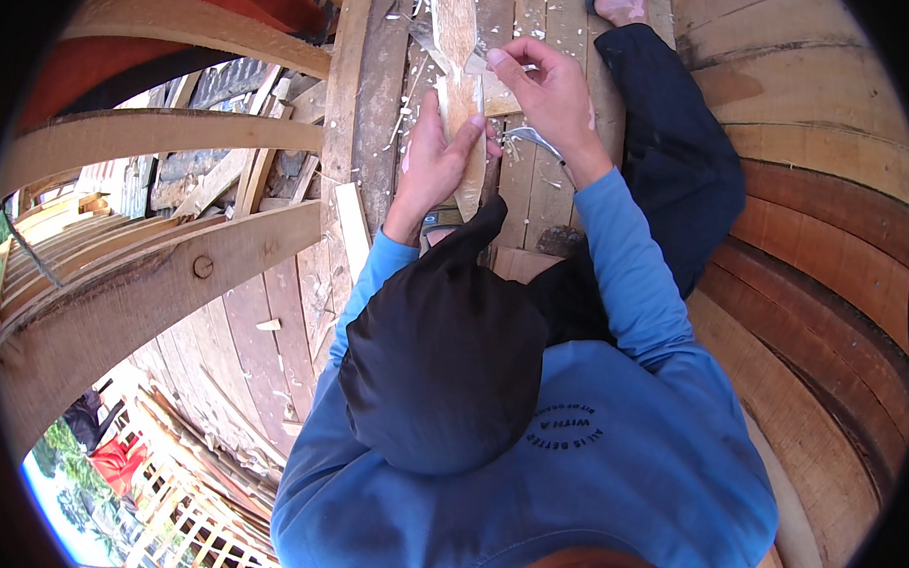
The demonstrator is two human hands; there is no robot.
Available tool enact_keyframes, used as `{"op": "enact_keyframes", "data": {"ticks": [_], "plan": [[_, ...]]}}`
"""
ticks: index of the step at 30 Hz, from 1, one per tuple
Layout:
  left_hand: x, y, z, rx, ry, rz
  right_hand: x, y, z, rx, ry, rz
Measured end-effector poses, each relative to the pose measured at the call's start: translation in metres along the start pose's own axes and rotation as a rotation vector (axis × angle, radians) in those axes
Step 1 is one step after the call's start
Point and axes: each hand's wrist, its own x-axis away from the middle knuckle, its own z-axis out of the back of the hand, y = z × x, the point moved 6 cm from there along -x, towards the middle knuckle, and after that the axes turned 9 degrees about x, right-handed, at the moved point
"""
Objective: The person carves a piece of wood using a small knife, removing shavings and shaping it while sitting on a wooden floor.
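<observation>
My left hand (444,153) is wrapped round the lower part of a pale carved piece of wood (455,29), its thumb lying on top. The wood has a broad upper part, a narrowed neck and a pointed lower end. At the neck, my right hand (551,92) is closed in a pinch on what looks like a thin grey blade (476,62), partly hidden by the fingers and the wood. Below the right hand, a curved metal strip (535,139) shows beside the wrist; its full shape is hidden.
Wood shavings lie scattered over the plank floor (518,186). Curved timber ribs (169,134) stand on the left, with loose boards between them. Stacked planks (818,197) form a wall on the right. My bent left knee (441,374) and right leg (679,152) flank the work.
</observation>
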Motion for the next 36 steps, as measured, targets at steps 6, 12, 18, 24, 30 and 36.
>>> {"op": "enact_keyframes", "data": {"ticks": [6,12,18,24,30,36], "plan": [[-0.004,-0.004,0.001,0.030,-0.022,-0.004,0.004,0.012,0.000,0.196,0.059,0.139],[-0.004,-0.001,-0.002,-0.051,-0.047,-0.062,0.010,-0.005,-0.029,-0.068,-0.202,-0.232],[-0.002,0.006,-0.003,-0.442,0.033,-0.139,0.007,-0.003,-0.040,-0.148,-0.039,-0.239],[0.001,0.003,-0.001,-0.541,0.057,-0.242,0.007,0.016,-0.048,-0.252,0.122,-0.165],[-0.013,-0.021,0.006,-0.425,0.040,-0.111,0.004,0.018,-0.038,-0.340,0.045,-0.282],[-0.008,-0.029,0.008,-0.413,-0.021,-0.019,0.011,0.007,-0.027,-0.412,0.041,-0.290]]}}
